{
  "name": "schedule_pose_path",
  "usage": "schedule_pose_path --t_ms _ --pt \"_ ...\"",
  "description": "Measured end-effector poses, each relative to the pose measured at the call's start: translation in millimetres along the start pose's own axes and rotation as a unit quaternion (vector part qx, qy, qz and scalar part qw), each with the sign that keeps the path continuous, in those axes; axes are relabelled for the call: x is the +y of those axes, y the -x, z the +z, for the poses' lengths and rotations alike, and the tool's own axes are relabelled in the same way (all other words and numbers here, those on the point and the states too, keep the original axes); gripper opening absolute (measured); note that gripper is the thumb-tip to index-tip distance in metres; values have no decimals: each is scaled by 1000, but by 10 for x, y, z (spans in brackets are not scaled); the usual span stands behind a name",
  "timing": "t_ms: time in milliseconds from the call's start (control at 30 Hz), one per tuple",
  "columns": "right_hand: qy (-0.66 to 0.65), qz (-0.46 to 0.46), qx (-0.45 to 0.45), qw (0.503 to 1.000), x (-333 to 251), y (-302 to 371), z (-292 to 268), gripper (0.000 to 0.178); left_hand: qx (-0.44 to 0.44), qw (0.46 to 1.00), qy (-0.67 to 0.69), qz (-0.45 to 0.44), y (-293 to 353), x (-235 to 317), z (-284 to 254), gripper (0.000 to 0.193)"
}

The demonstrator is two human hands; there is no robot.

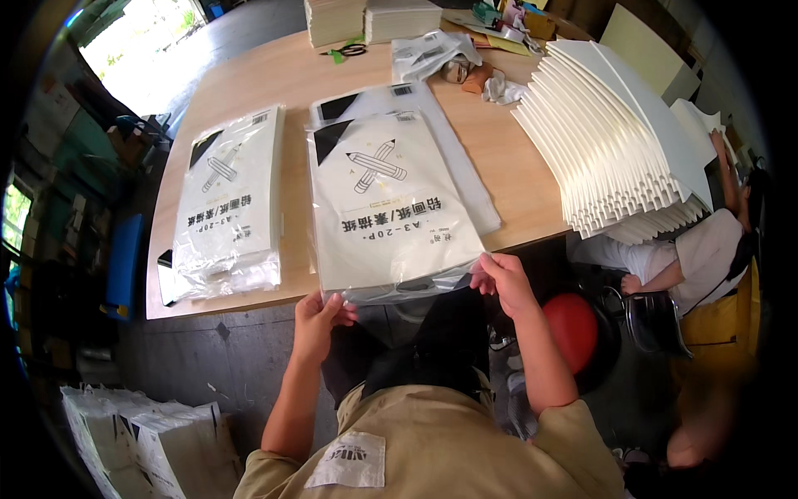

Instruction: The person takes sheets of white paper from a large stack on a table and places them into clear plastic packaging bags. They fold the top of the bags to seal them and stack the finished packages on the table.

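Note:
A clear plastic bag (378, 216) with a pad of white paper in it lies at the table's near edge, its front printed with crossed pencils and a black corner. My left hand (326, 318) is closed on the bag's near left corner. At the near right corner, my right hand (502, 283) pinches the plastic between thumb and fingers. The bag's loose near end sticks out past the table edge between both hands. Beneath it, farther back, a second bag (453, 150) shows partly. To the left lies a stack of similar bagged pads (229, 200).
Fanned white folded sheets (590, 141) cover the table's right side. Scissors (353, 51) and paper stacks (403, 21) lie at the far edge. A red stool (570, 333) and a seated person (698, 258) are at the right. Bagged bundles (158, 441) stand on the floor at lower left.

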State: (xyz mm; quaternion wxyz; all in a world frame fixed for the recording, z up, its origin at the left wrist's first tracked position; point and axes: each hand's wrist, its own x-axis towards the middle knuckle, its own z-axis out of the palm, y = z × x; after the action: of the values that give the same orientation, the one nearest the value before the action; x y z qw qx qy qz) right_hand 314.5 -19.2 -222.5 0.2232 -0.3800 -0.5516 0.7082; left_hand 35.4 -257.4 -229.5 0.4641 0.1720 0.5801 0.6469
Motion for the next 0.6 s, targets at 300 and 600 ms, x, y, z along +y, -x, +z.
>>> schedule_pose_path --t_ms 300,600 --pt "9 84 21 996 260 -7 -148 42 2 982 171 -79 -187 -47 -60 35" --pt "51 -9 51 997 123 -246 125 21 30 996 1 86 -429 -46 139 44"
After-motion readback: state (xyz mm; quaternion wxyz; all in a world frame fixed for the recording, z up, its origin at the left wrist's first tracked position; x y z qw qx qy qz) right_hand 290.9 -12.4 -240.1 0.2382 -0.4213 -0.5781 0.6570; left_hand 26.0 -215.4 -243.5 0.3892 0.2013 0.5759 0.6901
